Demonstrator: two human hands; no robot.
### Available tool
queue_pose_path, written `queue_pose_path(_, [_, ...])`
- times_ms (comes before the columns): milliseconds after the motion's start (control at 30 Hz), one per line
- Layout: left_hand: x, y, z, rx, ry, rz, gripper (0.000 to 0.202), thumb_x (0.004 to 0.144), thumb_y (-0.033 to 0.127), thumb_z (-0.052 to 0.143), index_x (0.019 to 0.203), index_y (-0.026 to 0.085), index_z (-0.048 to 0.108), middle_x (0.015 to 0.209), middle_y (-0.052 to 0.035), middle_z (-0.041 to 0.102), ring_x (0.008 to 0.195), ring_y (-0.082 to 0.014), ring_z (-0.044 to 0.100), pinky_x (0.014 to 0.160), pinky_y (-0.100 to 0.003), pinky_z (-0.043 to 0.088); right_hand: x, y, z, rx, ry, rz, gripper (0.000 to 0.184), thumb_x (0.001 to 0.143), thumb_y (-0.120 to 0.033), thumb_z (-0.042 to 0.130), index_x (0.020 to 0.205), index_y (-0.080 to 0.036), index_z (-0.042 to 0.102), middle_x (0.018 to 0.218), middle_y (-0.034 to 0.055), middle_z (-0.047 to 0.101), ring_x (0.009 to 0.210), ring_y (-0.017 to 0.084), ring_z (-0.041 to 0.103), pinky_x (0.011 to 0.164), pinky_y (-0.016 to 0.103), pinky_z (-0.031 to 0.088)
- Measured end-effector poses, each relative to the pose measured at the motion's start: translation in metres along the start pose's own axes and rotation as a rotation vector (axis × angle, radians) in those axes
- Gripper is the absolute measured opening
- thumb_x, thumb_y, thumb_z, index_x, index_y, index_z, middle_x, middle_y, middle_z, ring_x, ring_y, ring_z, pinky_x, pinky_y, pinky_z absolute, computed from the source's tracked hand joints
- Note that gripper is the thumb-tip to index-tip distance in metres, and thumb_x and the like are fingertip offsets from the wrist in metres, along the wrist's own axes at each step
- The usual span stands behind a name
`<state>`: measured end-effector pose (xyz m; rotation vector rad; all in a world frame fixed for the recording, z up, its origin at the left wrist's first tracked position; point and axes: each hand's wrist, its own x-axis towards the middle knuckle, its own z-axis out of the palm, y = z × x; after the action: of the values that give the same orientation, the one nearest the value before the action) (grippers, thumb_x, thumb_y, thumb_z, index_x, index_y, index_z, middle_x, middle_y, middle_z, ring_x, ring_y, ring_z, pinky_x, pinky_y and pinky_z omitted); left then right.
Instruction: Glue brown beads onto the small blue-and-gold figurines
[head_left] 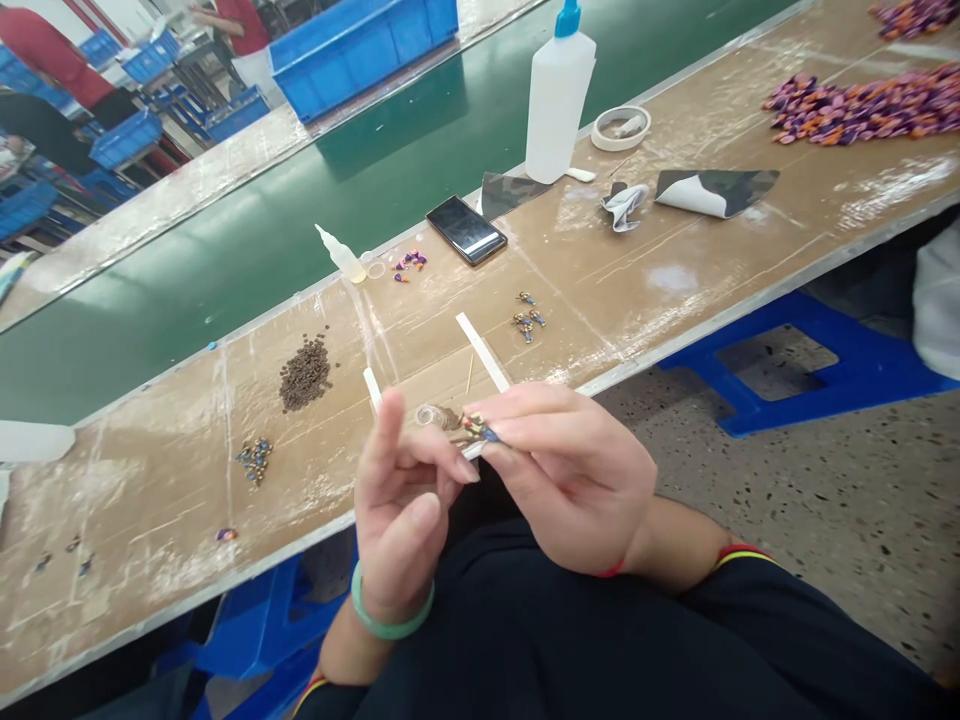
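Between the thumb and fingers of my right hand (pixel 577 470) is a small painted figurine (pixel 475 428), blue, red and yellow, held just above the table's near edge. My left hand (pixel 409 490), with a green bangle at its wrist, is beside it. Its fingers are apart, with one raised and others reaching toward the figurine; I see nothing held in them. Just beyond my hands lie a small clear round container (pixel 427 415), a thin wooden stick (pixel 470 374) and a white strip (pixel 482 350). Several similar small figurines (pixel 528 322) lie farther off.
On the brown-covered table (pixel 420 310) are a pile of dark brown discs (pixel 306 376), another figurine cluster (pixel 255 460), a phone (pixel 466 229), a small glue bottle (pixel 341 255), a large white bottle (pixel 559 105), a tape roll (pixel 620 128) and many purple-orange pieces (pixel 862 105). Beyond runs a green belt (pixel 390 150).
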<state>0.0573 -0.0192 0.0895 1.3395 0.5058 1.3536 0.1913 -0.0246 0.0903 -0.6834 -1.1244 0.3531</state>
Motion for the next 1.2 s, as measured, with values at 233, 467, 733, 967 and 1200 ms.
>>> queue_pose_path(233, [0.003, -0.001, -0.010, 0.012, 0.099, -0.030, 0.055, 0.088, 0.030, 0.066, 0.143, 0.031, 0.059, 0.071, 0.0034, 0.061, 0.063, -0.0104, 0.051, 0.067, -0.023, 0.050, 0.005, 0.016, 0.001, -0.232, 0.015, -0.257, 0.027, 0.081, 0.001, 0.067, 0.097, -0.020, 0.066, 0.089, 0.0058, 0.076, 0.083, 0.019, 0.077, 0.068, 0.032, 0.062])
queue_pose_path(467, [0.003, 0.003, -0.044, 0.070, 0.265, -0.007, 0.041, 0.081, 0.028, 0.068, 0.121, 0.022, 0.075, 0.066, 0.0000, 0.064, 0.055, -0.0115, 0.045, 0.051, -0.024, 0.042, -0.012, 0.058, -0.045, -0.518, 0.008, -0.103, 0.023, 0.086, -0.006, 0.069, 0.101, -0.023, 0.068, 0.100, 0.0024, 0.077, 0.090, 0.019, 0.076, 0.077, 0.034, 0.063])
queue_pose_path(733, [-0.006, -0.001, -0.096, 0.171, 0.517, -0.119, 0.031, 0.069, 0.029, 0.074, 0.100, 0.025, 0.080, 0.056, 0.0030, 0.060, 0.050, -0.0117, 0.036, 0.046, -0.024, 0.037, -0.005, 0.115, -0.101, -0.970, -0.019, -0.058, 0.011, 0.088, -0.013, 0.070, 0.088, -0.023, 0.072, 0.088, 0.0026, 0.073, 0.086, 0.022, 0.061, 0.081, 0.041, 0.050])
queue_pose_path(967, [-0.002, -0.014, -0.109, 0.267, 0.635, -0.164, 0.032, 0.060, 0.034, 0.076, 0.091, 0.027, 0.078, 0.052, 0.0037, 0.051, 0.051, -0.0122, 0.036, 0.048, -0.026, 0.032, -0.006, 0.116, -0.098, -1.105, -0.148, 0.074, 0.009, 0.087, -0.013, 0.066, 0.084, -0.020, 0.070, 0.092, 0.0045, 0.073, 0.095, 0.025, 0.057, 0.086, 0.043, 0.046])
queue_pose_path(1200, [0.008, -0.014, -0.108, 0.331, 0.778, -0.186, 0.032, 0.053, 0.025, 0.063, 0.079, 0.032, 0.081, 0.047, 0.0016, 0.045, 0.049, -0.0157, 0.027, 0.049, -0.032, 0.020, -0.003, 0.110, -0.103, -1.119, -0.217, 0.194, 0.006, 0.090, -0.025, 0.066, 0.086, -0.021, 0.067, 0.096, 0.0050, 0.072, 0.097, 0.025, 0.060, 0.088, 0.042, 0.046])
